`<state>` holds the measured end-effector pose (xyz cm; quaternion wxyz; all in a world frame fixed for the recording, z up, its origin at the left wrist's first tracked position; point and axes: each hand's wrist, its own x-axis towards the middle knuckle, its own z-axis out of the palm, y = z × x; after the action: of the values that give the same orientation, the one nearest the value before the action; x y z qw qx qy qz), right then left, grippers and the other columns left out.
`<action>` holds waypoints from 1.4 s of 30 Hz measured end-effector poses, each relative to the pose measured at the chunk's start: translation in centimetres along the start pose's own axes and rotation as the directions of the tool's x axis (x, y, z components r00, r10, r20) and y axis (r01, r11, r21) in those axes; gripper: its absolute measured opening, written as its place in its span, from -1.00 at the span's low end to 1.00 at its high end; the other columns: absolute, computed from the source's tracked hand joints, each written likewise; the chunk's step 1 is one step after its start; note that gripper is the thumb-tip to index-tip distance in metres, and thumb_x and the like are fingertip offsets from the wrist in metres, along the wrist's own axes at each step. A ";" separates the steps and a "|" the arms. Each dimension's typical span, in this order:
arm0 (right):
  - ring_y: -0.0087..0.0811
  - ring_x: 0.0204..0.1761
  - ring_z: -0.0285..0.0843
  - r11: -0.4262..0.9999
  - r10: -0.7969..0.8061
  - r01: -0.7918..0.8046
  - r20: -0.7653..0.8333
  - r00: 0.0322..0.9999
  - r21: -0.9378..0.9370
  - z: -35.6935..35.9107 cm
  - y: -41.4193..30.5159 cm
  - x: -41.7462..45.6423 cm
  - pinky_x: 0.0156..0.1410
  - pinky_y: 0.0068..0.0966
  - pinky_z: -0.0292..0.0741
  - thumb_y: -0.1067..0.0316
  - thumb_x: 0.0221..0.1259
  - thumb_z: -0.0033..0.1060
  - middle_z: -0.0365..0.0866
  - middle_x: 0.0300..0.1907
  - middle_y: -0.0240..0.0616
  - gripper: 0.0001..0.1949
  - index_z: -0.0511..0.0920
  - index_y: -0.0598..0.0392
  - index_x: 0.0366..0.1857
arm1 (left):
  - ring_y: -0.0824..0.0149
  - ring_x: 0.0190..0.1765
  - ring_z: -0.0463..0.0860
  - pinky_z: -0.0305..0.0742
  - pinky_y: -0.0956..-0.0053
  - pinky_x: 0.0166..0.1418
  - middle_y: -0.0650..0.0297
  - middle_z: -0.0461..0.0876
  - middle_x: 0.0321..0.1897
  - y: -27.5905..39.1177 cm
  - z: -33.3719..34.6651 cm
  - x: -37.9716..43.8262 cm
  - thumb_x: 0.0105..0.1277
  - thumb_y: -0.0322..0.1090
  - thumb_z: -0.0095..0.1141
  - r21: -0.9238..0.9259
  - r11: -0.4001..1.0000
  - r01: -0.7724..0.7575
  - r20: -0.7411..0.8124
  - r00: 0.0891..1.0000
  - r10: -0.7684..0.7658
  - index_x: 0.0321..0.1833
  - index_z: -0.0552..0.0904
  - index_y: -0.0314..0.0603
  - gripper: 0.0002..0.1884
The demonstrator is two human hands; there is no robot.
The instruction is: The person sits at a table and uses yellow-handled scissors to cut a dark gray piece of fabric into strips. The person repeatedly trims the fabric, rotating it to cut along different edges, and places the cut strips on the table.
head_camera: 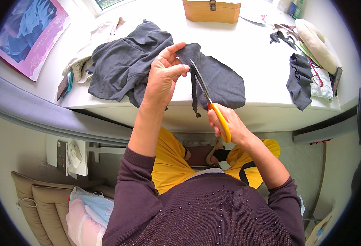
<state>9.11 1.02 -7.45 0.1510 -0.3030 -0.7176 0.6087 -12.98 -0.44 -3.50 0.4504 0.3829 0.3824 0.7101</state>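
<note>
My left hand [168, 73] pinches the edge of a dark grey piece of fabric [222, 80] between thumb and fingers. My right hand [229, 123] grips the scissors [220, 121] by their yellow-orange handles. Their blades point up and away from me, the tips at the fabric close to my left thumb. A narrow dark strip [194, 95] hangs beside the blades, over the table's front edge. Left of my left hand lies a larger crumpled dark grey cloth [128, 61]; whether it joins the held piece is hidden behind the hand.
On the white table [266, 86] a wooden box [211, 11] with a metal clasp stands at the back. Dark fabric scraps [299, 80], red-handled scissors [316, 77] and a cream cushion [316, 43] lie at the right. Beige cloth [97, 37] is at the left.
</note>
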 end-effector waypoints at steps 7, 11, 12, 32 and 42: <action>-0.42 -0.53 0.44 0.998 -0.052 0.053 0.032 0.998 -0.040 -0.7 -0.3 0.2 -0.36 -0.39 0.46 -0.10 0.44 0.00 0.40 -0.51 -0.22 -0.55 0.36 0.16 -0.30 | 0.50 -0.25 0.56 0.49 0.61 -0.18 0.21 0.63 -0.09 0.9 0.8 -0.2 0.11 -0.71 0.16 0.022 1.000 -0.002 0.068 0.998 0.000 0.33 0.41 -0.45 -0.37; -0.41 -0.53 0.44 0.995 -0.095 0.095 0.025 0.995 -0.019 -0.8 -0.3 0.4 -0.40 -0.40 0.45 -0.08 0.44 0.01 0.40 -0.51 -0.21 -0.57 0.36 0.16 -0.30 | 0.50 -0.24 0.55 0.48 0.60 -0.17 0.22 0.63 -0.09 1.4 1.8 -0.3 0.12 -0.71 0.16 0.038 0.999 -0.021 0.096 0.995 0.017 0.34 0.40 -0.45 -0.37; -0.41 -0.54 0.44 0.993 -0.114 0.114 0.017 0.993 -0.016 -0.7 -0.2 0.5 -0.41 -0.40 0.45 -0.08 0.44 0.01 0.39 -0.52 -0.22 -0.57 0.36 0.16 -0.30 | 0.50 -0.24 0.55 0.48 0.60 -0.16 0.22 0.63 -0.09 1.4 1.9 -0.3 0.12 -0.71 0.16 0.037 0.999 -0.025 0.100 0.995 0.022 0.34 0.40 -0.45 -0.37; -0.67 -0.63 0.39 0.991 -0.123 0.125 -0.063 0.990 0.037 -0.9 0.0 0.5 -0.54 -0.61 0.33 -0.22 0.41 0.04 0.34 -0.64 -0.46 -0.50 0.41 0.08 -0.40 | 0.53 -0.27 0.56 0.51 0.62 -0.19 0.24 0.61 -0.06 2.3 2.9 0.6 0.08 -0.72 0.19 0.060 0.996 -0.072 0.129 0.990 0.064 0.35 0.40 -0.45 -0.33; -0.48 -0.62 0.41 0.982 -0.189 0.188 -0.034 0.981 -0.011 -1.6 -0.7 1.3 -0.46 -0.46 0.39 -0.19 0.45 -0.05 0.36 -0.58 -0.31 -0.52 0.38 0.11 -0.32 | 0.51 -0.10 0.57 0.50 0.62 -0.13 0.22 0.60 0.14 1.9 2.6 0.8 0.08 -0.68 0.21 0.096 0.995 -0.032 0.204 0.979 0.012 0.38 0.42 -0.32 -0.30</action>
<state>8.88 3.00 -6.66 0.2193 -0.2448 -0.7426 0.5835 -11.57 0.20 -0.54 0.4596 0.4794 0.3647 0.6526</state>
